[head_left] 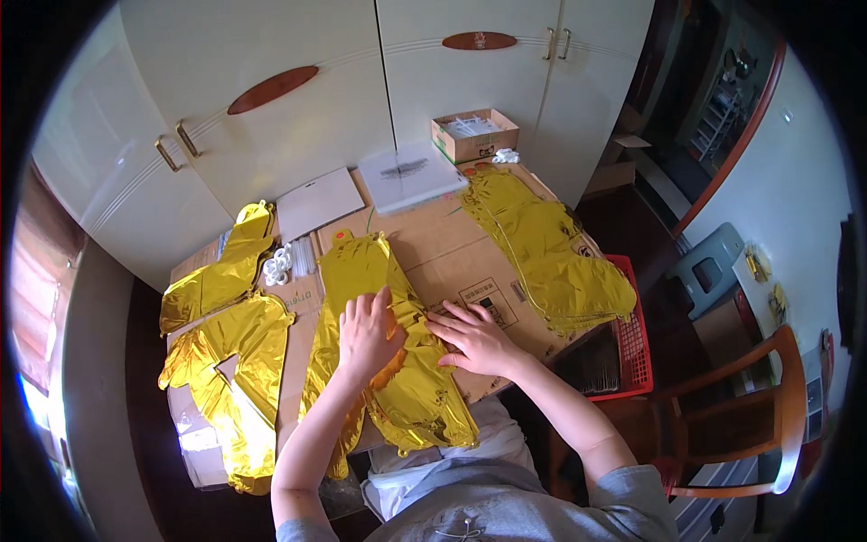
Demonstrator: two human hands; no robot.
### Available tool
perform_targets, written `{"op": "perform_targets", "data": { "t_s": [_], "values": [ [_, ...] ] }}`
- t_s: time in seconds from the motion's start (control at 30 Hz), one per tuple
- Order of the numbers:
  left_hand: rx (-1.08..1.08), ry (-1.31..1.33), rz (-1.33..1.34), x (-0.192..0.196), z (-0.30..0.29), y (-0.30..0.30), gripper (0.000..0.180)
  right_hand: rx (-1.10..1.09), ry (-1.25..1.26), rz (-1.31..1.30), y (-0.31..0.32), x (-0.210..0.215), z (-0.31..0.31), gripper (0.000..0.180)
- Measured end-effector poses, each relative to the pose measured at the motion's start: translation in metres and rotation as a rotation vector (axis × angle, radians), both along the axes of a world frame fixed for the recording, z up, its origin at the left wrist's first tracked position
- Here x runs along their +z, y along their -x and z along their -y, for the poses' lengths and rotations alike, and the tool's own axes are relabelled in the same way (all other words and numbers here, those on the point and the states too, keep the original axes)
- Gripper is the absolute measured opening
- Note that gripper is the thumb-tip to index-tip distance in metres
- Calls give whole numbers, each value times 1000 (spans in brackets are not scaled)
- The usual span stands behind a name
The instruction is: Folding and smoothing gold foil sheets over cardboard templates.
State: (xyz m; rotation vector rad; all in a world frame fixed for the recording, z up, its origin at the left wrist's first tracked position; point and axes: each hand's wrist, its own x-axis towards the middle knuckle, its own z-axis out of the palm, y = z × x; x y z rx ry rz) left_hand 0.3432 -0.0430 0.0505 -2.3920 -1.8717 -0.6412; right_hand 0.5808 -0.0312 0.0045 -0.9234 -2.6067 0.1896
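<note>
As hands [476, 341] touch foil [417, 397], bare cardboard [442, 271] borders its right edge.

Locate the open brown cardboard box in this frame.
In the head view, the open brown cardboard box stands at the back, right of centre, before the cream cabinet doors, behind and right of the flat white slab.

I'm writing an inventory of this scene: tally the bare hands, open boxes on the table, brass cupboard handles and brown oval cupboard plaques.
Bare hands (left hand, right hand): 2
Open boxes: 1
Brass handles: 4
Brown oval plaques: 2
Total: 9
</note>
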Motion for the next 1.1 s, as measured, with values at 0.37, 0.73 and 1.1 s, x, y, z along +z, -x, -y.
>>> {"op": "perform_targets", "data": {
  "t_s": [0.37, 0.73, 1.1],
  "values": [
    [280, 164, 215, -1, -88, -6, 48, 9, -25, -21, 1, 3, 1, 69],
    [413, 588, 432, -20, -150, 11, 29, 14, -14, -7, 2, 6, 1, 70],
    [358, 393, 205, -22, -148, 6, 24, 17, 8, 47, 0, 4, 1, 73]
  ]
}}
